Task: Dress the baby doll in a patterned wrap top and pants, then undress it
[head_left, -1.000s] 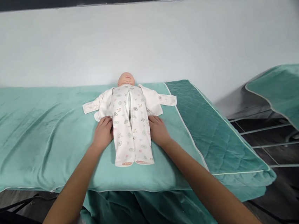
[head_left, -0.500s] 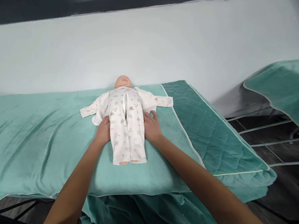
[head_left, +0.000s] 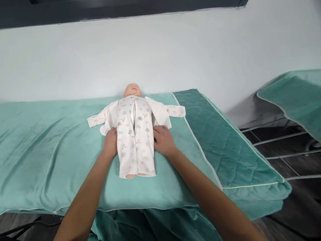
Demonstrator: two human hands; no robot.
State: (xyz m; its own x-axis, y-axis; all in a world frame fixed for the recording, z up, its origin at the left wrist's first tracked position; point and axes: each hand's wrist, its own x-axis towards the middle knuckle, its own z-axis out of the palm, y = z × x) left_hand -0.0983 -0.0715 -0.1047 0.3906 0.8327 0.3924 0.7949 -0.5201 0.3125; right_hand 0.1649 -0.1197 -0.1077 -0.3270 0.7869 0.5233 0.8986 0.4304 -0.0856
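Observation:
A baby doll lies on its back on the bed, head toward the wall. It wears a white long-sleeved top with both sleeves spread out sideways. White patterned baby trousers cover its front from near the neck to the feet, and the toes peek out at the cuffs. My left hand is closed at the left edge of the trousers, its fingertips hidden by the cloth. On the opposite edge, my right hand has curled fingers against the trousers, just below the hem of the top.
A light green sheet covers the bed. Darker quilted bedding shows on the right. Behind the bed rises a white wall, with a dark overhead frame above. Metal slats and another green cover are at far right.
My right hand has come down slightly from the hem of the top, which now lies flatter and shows more. My left hand stays nearly in place. The view has shifted a little.

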